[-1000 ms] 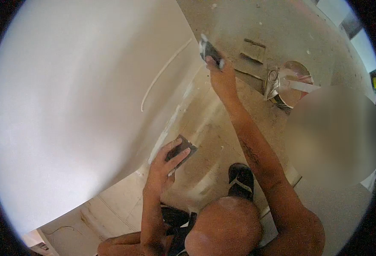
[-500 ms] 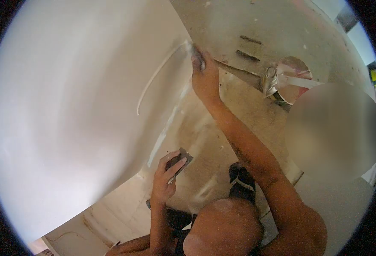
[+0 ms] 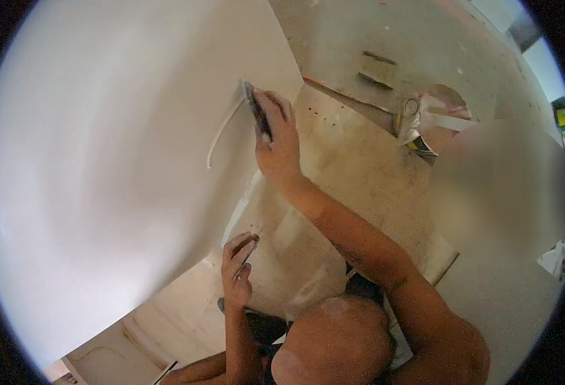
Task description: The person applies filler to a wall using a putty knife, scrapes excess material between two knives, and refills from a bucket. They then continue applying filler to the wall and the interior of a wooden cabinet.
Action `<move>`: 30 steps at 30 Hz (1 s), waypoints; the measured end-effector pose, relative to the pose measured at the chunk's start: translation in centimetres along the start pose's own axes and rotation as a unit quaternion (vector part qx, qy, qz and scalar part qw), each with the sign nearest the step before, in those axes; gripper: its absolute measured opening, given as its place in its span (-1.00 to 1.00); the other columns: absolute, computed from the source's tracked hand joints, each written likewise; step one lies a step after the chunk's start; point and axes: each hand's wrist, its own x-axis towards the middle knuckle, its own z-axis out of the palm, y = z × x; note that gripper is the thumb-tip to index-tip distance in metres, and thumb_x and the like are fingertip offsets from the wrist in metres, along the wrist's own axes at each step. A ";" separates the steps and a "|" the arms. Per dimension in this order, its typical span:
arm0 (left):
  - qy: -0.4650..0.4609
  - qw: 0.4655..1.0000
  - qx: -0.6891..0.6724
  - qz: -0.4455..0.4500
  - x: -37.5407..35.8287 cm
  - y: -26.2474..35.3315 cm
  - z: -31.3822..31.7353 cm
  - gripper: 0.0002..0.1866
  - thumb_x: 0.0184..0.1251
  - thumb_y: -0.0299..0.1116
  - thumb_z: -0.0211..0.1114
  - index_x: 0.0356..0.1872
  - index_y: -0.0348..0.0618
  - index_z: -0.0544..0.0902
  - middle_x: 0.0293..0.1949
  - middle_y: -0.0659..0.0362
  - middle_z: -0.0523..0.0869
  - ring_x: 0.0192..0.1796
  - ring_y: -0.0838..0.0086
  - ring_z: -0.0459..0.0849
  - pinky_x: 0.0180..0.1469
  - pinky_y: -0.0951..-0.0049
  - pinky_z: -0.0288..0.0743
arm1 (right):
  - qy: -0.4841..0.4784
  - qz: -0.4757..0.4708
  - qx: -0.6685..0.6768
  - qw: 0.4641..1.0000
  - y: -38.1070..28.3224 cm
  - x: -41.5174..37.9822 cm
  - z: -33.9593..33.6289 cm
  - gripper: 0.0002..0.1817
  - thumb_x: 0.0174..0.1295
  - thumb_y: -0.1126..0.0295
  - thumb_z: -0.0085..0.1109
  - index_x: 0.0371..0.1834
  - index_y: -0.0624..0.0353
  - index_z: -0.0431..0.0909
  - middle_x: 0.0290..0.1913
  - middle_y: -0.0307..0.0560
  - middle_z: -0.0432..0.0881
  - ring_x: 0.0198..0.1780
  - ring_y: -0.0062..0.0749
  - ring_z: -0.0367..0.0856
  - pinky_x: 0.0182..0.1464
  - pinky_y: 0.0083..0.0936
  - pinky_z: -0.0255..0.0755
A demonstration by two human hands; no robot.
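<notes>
My right hand (image 3: 277, 138) is closed around a dark-handled putty knife (image 3: 261, 115), its blade against the large white panel (image 3: 122, 141). Just left of the blade, a thin curved ridge of white filler (image 3: 218, 136) shows on the panel. Lower down, my left hand (image 3: 236, 269) grips a flat scraper (image 3: 247, 256), seen almost edge-on and apart from the panel. Between the two hands, a white filler strip (image 3: 241, 208) runs along the panel's lower edge.
An open tin (image 3: 417, 131) with a pale strip across its top stands on the floor at right. A long thin stick (image 3: 350, 101) with a reddish end points toward the panel. Beyond it lies a small rectangular block (image 3: 377, 70). A blurred round patch hides the right side.
My right hand has moved left and slightly down across the panel with the putty knife, shortening the visible filler ridge. My left hand has turned its scraper nearly edge-on.
</notes>
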 end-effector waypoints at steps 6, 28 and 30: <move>0.154 0.969 -0.131 -0.139 -3.8 -2.9 -1.1 -0.54 0.20 -0.38 0.17 0.17 -0.21 0.47 0.17 -0.12 0.44 0.19 0.00 0.49 0.09 -0.03 0.58 | -0.092 -0.002 0.029 0.995 -3.0 -4.6 1.4 -0.14 -0.24 0.76 0.08 0.32 0.10 0.30 0.27 0.13 0.27 0.28 0.12 0.20 0.36 -0.12 0.11; 0.238 0.798 -0.489 -0.261 4.3 4.3 2.6 -0.64 0.43 -0.14 0.07 0.04 -0.18 0.53 -0.15 0.11 0.67 -0.14 0.37 0.69 -0.14 0.35 0.63 | -0.382 -0.079 0.210 0.897 -6.9 -9.6 -8.5 -0.30 -0.09 0.63 0.13 0.26 0.04 0.40 0.27 0.03 0.37 0.33 0.03 0.25 0.39 -0.18 0.08; 0.194 0.814 -0.491 -0.243 4.2 4.0 1.1 -0.64 0.43 -0.13 0.07 0.08 -0.14 0.50 -0.11 0.11 0.65 -0.10 0.38 0.67 -0.11 0.36 0.63 | -0.421 -0.049 0.123 0.897 -4.0 -8.1 -9.0 -0.34 -0.05 0.58 0.14 0.26 0.02 0.41 0.27 0.06 0.37 0.34 0.02 0.22 0.39 -0.18 0.07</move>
